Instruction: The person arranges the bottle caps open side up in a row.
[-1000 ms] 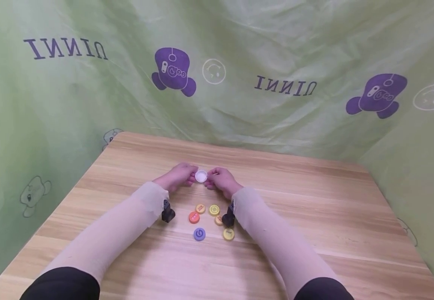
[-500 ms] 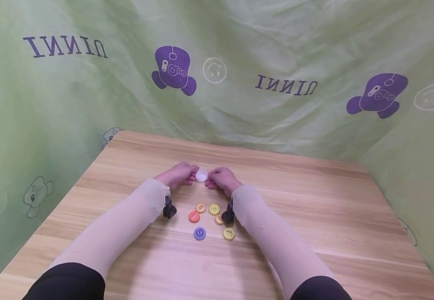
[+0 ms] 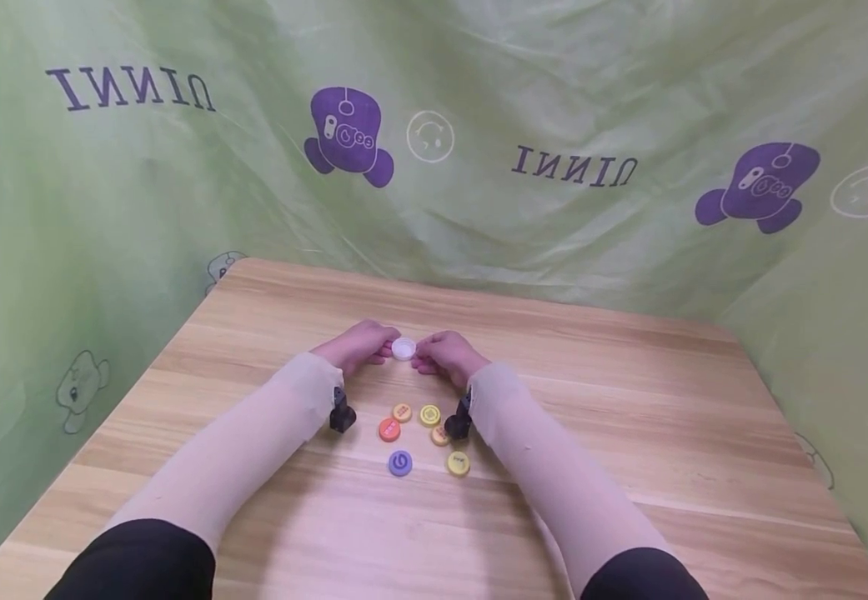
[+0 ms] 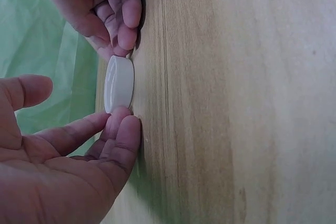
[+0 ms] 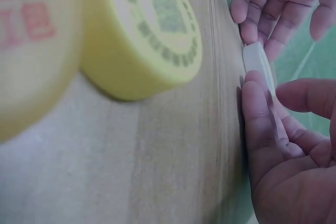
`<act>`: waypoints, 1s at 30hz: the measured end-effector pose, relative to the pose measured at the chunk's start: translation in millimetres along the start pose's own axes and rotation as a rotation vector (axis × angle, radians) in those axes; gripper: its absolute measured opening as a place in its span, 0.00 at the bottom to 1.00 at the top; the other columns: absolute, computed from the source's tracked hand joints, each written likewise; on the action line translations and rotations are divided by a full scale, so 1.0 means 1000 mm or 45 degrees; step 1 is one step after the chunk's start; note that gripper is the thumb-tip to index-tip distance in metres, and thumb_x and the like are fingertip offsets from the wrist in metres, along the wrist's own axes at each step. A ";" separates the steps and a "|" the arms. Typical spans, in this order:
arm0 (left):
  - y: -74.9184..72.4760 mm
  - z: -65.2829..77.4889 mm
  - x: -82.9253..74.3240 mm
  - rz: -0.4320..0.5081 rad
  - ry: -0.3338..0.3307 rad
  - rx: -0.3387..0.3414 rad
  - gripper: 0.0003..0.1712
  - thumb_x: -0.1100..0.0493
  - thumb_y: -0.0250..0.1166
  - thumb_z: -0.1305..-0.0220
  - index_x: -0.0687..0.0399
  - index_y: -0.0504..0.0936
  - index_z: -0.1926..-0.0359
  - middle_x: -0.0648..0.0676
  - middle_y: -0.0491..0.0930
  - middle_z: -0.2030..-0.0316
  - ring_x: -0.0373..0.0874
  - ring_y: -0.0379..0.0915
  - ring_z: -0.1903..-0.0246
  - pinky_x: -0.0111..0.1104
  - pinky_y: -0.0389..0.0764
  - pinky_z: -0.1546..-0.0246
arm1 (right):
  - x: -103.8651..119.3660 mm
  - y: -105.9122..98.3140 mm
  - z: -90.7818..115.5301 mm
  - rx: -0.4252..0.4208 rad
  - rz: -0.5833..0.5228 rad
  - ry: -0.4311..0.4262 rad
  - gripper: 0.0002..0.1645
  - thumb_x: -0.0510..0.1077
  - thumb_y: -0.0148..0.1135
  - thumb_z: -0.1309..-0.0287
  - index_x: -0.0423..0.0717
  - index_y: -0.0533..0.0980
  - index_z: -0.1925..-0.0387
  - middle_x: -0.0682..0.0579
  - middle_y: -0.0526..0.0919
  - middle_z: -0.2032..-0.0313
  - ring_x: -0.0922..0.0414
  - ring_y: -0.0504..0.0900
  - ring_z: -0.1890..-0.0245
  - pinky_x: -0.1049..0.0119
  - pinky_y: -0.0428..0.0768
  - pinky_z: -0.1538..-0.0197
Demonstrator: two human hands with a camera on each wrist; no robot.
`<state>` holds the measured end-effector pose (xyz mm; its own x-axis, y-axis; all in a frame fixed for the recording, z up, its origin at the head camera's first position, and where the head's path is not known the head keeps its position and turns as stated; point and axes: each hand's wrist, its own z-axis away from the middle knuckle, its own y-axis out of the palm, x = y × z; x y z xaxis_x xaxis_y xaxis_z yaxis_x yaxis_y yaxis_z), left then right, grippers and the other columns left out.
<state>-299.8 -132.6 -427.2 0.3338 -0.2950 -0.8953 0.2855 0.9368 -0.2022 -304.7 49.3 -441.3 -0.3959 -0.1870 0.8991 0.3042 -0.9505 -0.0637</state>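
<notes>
A small round white cap [image 3: 403, 348] lies with its hollow side up near the back of the table, between both hands. On its left, my left hand [image 3: 363, 343] touches the cap's side with extended fingertips; in the left wrist view the thumb stands well apart from it. From the other side, the fingertips of my right hand [image 3: 449, 354] meet the rim. In the right wrist view that hand's thumb [image 5: 302, 95] is close to the cap, and its forefinger partly covers the white edge.
Nearer the body lie several round printed caps: an orange one [image 3: 402, 412], a red one [image 3: 389, 430], a blue one [image 3: 400, 463] and yellow ones [image 3: 429, 416]. The right wrist's camera [image 3: 459, 421] overlaps another orange cap. A green printed curtain [image 3: 479, 242] encloses the wooden table [image 3: 629, 417].
The head view has tilted slightly, so the whole scene sits a little higher in the picture. Both hands stay at the white cap, and the coloured caps keep their places.
</notes>
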 end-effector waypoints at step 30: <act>0.046 0.071 0.008 -0.242 0.252 0.262 0.24 0.70 0.63 0.36 0.76 0.74 0.40 0.62 0.81 0.54 0.48 0.79 0.58 0.36 0.83 0.52 | -0.016 -0.044 0.067 0.377 0.664 -0.188 0.16 0.31 0.64 0.39 0.30 0.79 0.50 0.46 0.85 0.62 0.57 0.84 0.65 0.64 0.85 0.54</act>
<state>-220.5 -104.9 -415.9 0.0823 -0.3992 -0.9131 0.5078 0.8052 -0.3062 -253.4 111.0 -423.6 -0.0126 -0.5520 0.8338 0.6615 -0.6299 -0.4070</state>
